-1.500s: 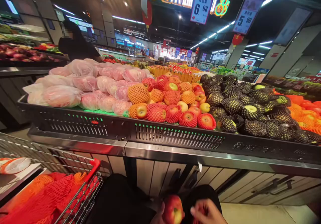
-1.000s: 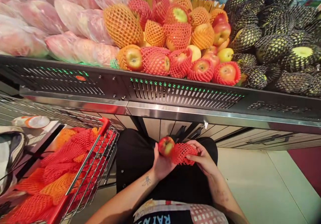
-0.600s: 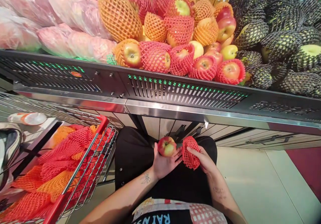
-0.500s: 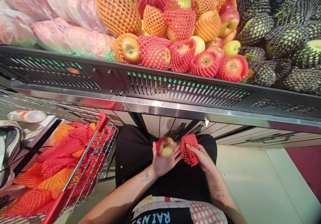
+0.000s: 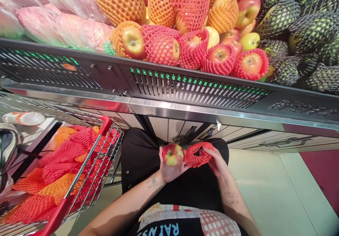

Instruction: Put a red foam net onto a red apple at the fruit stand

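The left hand [image 5: 170, 173] cups the apple [image 5: 172, 155], which could roll off should the palm tilt; the right hand [image 5: 216, 161] clasps the net [image 5: 191, 158], which could tear if overstretched.

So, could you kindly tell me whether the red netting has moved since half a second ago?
Yes: judged against the small white tag, the left edge of the red netting has shifted left, toward the apple.

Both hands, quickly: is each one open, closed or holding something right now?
Left hand: holding a bare red-and-yellow apple in its palm.
Right hand: holding a red foam net by one side.
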`<state>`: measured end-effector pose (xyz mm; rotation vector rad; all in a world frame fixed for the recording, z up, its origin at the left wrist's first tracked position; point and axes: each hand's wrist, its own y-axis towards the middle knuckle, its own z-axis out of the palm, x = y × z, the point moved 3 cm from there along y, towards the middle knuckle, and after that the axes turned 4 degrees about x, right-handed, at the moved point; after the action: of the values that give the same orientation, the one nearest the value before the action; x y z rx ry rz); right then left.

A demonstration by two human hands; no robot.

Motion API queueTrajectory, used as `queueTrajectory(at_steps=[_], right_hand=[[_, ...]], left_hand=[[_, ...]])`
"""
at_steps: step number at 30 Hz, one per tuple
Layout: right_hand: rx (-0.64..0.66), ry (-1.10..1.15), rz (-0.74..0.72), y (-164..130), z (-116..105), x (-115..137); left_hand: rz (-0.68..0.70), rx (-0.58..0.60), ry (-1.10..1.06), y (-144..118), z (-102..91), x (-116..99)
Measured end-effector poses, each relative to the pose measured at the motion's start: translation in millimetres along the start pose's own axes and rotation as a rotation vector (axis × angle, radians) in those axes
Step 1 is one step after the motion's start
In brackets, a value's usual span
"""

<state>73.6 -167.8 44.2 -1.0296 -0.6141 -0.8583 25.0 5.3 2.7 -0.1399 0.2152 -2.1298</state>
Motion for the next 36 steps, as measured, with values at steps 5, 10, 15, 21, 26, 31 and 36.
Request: queueTrajectory(at_steps=[5, 10, 15, 21, 26, 31, 36], right_hand=[[0.013, -0.007, -0.247, -10, -1, 6], [0.042, -0.225, -0.369, -15, 5, 0], [-0.010, -0.392, -0.457, -11, 5, -7], [-0.013, -0.595, -0.465, -11, 6, 3], [0.075, -0.680, -0.433, -15, 12, 4], [0.267, -0.622, -0.342, -19, 15, -3], [0.453, -0.832, -0.295, -25, 25, 2]], left_hand=[[-0.002, -0.061, -0.042, 2, -9.1, -1], [-0.022, -0.061, -0.001, 2, -14.3, 3], [-0.018, -0.019, 0.027, -1, -14.0, 3], [0.013, -0.034, 0.093, 1, -6.7, 0], [0.052, 0.017, 0.197, 1, -9.3, 2], [-0.050, 0.022, 0.271, 0, -12.8, 9], [0.033, 0.003, 0.364, 1, -9.5, 6]])
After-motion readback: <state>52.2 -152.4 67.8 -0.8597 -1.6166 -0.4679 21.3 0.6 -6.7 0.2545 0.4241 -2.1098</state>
